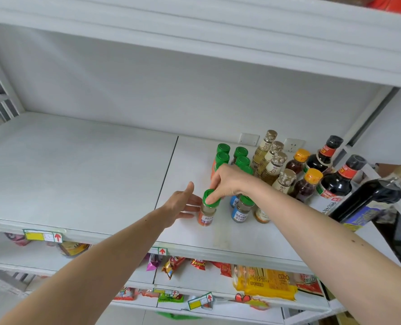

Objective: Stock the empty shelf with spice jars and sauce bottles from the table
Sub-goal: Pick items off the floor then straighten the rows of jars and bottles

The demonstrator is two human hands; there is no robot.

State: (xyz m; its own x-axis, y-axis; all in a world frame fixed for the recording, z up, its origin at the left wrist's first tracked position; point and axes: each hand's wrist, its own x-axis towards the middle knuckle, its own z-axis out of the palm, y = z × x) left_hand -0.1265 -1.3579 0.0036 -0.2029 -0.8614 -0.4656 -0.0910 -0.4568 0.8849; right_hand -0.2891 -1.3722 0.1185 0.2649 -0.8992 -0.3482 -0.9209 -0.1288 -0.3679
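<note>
A green-capped spice jar with an orange label [206, 213] stands tilted on the white shelf [77, 174]. My right hand [227, 182] pinches its cap from above. My left hand [184, 204] touches the jar's left side with straight fingers. Behind stand several more green-capped spice jars [240, 152], and two blue-labelled ones [241, 211] sit just right of the held jar. Further right are pale sauce bottles [273, 167], orange-capped bottles [308, 184] and dark soy bottles [337, 181].
The shelf's left half is bare. An upper shelf board [218, 38] hangs overhead. Lower shelves hold snack packets [265, 283] and price tags [42, 236]. A large dark bottle [370, 200] leans in at the right edge, near a wall socket [293, 145].
</note>
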